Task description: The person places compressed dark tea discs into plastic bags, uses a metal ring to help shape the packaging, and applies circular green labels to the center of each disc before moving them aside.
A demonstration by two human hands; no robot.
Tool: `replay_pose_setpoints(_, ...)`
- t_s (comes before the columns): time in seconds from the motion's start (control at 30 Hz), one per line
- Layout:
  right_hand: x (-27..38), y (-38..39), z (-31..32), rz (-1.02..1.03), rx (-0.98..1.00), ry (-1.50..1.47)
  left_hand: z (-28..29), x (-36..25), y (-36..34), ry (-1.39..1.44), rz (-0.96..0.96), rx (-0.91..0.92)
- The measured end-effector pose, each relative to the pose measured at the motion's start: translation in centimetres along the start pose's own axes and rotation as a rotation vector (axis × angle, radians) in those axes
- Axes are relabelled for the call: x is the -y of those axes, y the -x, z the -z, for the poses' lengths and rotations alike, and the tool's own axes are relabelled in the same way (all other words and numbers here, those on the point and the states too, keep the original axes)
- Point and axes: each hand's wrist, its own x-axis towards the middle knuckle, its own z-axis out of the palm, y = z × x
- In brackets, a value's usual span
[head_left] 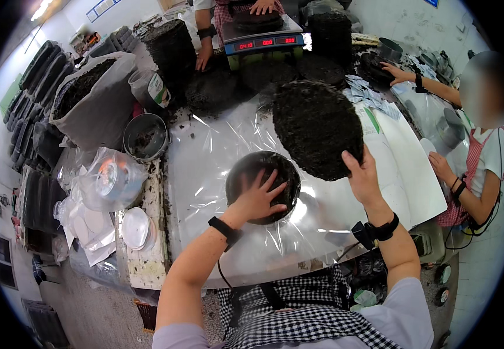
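Note:
My right hand (362, 177) grips the lower edge of a round, dark dried seaweed cake (319, 128), thumb on its face, and holds it tilted up over the table. My left hand (259, 198) lies with fingers spread on a second dark round disc (240, 171). That disc is glossy and seems to be covered by clear plastic. Beneath it, shiny clear plastic film (205, 168) spreads over the white tabletop. Further dark cakes (211, 93) lie flat at the far side of the table.
A lit digital scale (263, 43) bears a dark cake under a co-worker's hand (266, 7). At the right, another person's hand (400, 74) touches dark cakes. To the left are a metal bucket (146, 136), a sack of dark seaweed (98, 96), plastic bags (109, 180) and white round discs (137, 228).

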Motion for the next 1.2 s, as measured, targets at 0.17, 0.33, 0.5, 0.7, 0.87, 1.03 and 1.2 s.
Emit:
replay_pose_setpoints(0.17, 1.9, 2.8, -2.5, 0.127, 0.29, 0.465, 5.8, 0.8, -0.2, 0.614, 0.398, -0.521)
replay_pose_setpoints(0.33, -2.1, 4.2, -6.1, 0.865, 0.812, 1.122, 8.5, 3.0, 5.8, 1.426, 0.815, -0.476)
replay_pose_setpoints(0.5, -0.7, 3.8, -8.1, 0.516, 1.147, 1.193, 3.7, 3.9, 6.9, 0.724, 0.533, -0.437)
replay_pose_setpoints(0.7, -1.4, 0.0, -12.9, 0.576, 1.016, 1.305, 5.3, 2.9, 5.9, 0.594, 0.7, -0.274)
replay_pose_setpoints(0.87, -5.9, -0.1, -12.2, 0.57, 1.0, 1.278, 6.5, 4.4, 8.6, 1.109, 0.593, -0.267)
replay_pose_setpoints(1.03, -6.4, -0.8, -12.6, 0.485, 1.051, 1.273, 7.1, 4.5, 6.9, 0.49, 0.451, -0.131)
replay_pose_setpoints(1.2, -7.3, -1.5, -12.5, 0.346, 1.178, 1.323, 8.0, 4.8, 2.6, 0.237, 0.335, 0.126)
